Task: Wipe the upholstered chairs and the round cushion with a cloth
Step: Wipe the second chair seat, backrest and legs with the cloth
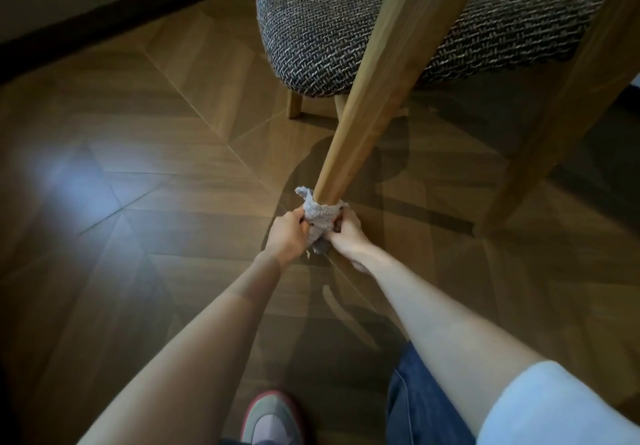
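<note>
Where the wooden chair leg (367, 98) meets the floor (138, 167) at the centre of the frame, a grey cloth (318, 214) is wrapped around its foot. The left hand (287, 236) and right hand (346, 236) each grip the cloth with curled fingers, one on either side. The upholstered chair seat (329, 28) fills the upper right.

crumpled grey cloth (320, 214) apparently wraps the wooden leg (363, 98) of the tweed-upholstered chair (329, 21).
</note>
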Available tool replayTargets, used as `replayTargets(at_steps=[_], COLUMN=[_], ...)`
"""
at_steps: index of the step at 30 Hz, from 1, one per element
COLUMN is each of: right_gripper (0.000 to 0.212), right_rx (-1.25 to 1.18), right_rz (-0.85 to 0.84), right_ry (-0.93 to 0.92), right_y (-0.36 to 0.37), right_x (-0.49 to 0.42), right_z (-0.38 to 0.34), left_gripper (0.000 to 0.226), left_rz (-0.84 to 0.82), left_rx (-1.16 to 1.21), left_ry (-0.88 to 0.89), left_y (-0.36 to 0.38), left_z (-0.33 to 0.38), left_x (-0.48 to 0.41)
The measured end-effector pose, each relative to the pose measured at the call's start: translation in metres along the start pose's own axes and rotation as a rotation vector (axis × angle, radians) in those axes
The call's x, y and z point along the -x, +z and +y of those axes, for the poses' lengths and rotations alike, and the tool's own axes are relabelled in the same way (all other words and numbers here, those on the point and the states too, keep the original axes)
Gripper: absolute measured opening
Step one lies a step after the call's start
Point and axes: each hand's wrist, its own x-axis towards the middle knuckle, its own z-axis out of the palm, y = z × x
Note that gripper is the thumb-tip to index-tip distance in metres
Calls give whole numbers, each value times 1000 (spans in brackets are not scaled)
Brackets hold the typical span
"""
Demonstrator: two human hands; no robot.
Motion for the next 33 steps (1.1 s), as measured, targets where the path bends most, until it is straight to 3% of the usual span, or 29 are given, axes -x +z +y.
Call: replayTargets(at_steps=[4, 10, 18, 22, 28, 30, 33], right_gripper=[44, 12, 18, 18, 17, 18, 20], right_rx=[-17, -144, -212, -144, 17, 104, 156], right_rz=[118, 315, 593, 833, 1143, 1152, 1026], right_ry=[-75, -412, -729, -861, -973, -979, -940], right_y=[-7, -49, -99, -135, -196, -212, -222], right_x=[17, 81, 150, 194, 221, 216, 203], right_z=[-18, -59, -134, -139, -157, -166, -170], left_gripper=[21, 29, 31, 21, 22, 21, 16], left_rz=[120, 430, 869, 777, 619, 630, 588], left_rx=[50, 236, 87, 366, 516, 556, 544], left_ry=[25, 173, 284, 341, 310, 278, 242], left_y=[-9, -44, -86, -89, -72, -67, -64], left_z=[16, 79, 183, 235, 298, 310, 319], left_x=[14, 53, 115, 140, 136, 129, 119])
